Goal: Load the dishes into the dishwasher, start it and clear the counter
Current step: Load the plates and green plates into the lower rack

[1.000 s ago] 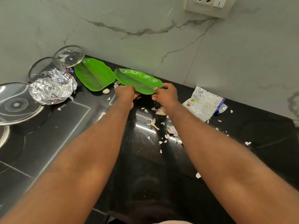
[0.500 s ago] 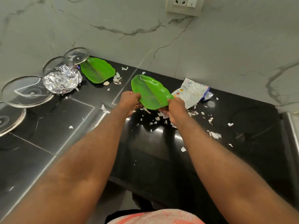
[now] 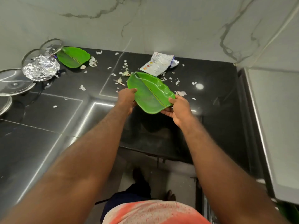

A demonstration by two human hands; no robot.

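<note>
A green leaf-shaped plate (image 3: 149, 92) is held tilted above the black counter (image 3: 210, 97). My left hand (image 3: 127, 98) grips its left edge and my right hand (image 3: 178, 109) grips its near right end. A second green leaf-shaped plate (image 3: 72, 57) lies flat at the back left of the counter, close to the wall. White scraps (image 3: 120, 80) are scattered over the counter around both plates.
A crumpled foil wad (image 3: 41, 69) and three glass lids (image 3: 13, 82) sit at the left, over the black hob. An empty snack wrapper (image 3: 157, 63) lies by the marble wall. A grey appliance top (image 3: 275, 118) borders the counter on the right.
Both hands lifted the right-hand green plate off the counter by the wall and carried it toward me and to the right, tilting it. The view has swung right.
</note>
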